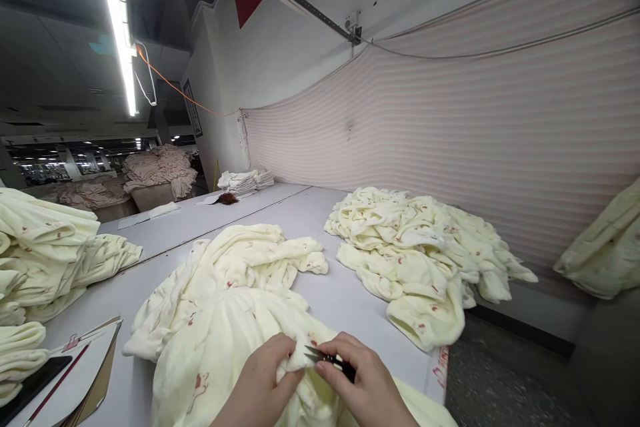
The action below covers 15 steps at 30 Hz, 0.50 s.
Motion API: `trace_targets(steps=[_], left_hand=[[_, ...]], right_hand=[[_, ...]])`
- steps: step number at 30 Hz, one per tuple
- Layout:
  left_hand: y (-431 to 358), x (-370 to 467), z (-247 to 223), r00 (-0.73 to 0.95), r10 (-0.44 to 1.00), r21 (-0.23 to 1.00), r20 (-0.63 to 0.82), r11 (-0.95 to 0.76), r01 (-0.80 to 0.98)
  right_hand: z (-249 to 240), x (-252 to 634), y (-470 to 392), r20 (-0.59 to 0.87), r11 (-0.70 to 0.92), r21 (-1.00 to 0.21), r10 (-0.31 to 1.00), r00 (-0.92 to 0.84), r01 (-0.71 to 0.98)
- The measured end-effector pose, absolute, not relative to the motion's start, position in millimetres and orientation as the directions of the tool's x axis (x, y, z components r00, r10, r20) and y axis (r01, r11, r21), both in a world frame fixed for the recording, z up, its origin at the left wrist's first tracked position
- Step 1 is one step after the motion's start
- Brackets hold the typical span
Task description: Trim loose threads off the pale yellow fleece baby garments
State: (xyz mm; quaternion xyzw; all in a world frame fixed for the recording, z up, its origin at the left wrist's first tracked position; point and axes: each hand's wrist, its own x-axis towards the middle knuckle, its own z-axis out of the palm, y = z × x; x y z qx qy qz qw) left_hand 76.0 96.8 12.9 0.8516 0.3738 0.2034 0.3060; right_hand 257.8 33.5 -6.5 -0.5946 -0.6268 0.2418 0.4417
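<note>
A pale yellow fleece garment (220, 320) with small reddish animal prints lies spread and bunched at the front of the table. My left hand (267, 380) pinches a fold of it between thumb and fingers. Close by on the right, my right hand (357, 380) is closed around small black thread snips (330, 358). The blades point left toward the pinched fold, slightly apart. Whether the tips touch the fabric I cannot tell. Part of the snips' handle is hidden inside my right hand.
A heap of similar garments (420, 247) lies at the table's right edge. Folded yellow ones (45, 247) are stacked at left, above a clipboard with papers (85, 380), a red pencil (57, 383) and a black phone-like object (33, 387). White folded cloths (243, 181) sit at the back.
</note>
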Motion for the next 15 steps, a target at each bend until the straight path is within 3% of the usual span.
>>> trace_targets(steps=[10,13,15], left_hand=[[98,73,11,0.627,0.761,0.659,0.169,-0.56,0.502],[99,69,13,0.579,0.801,0.78,0.149,-0.455,0.429],[98,64,18,0.563,0.825,0.903,0.047,-0.276,0.329]], right_hand=[[-30,254,31,0.257,0.139,-0.825,0.956,0.145,0.547],[-40,251,34,0.286,0.138,-0.775,0.947,0.147,0.617],[-40,248,41,0.362,0.132,-0.735,0.906,0.219,0.666]])
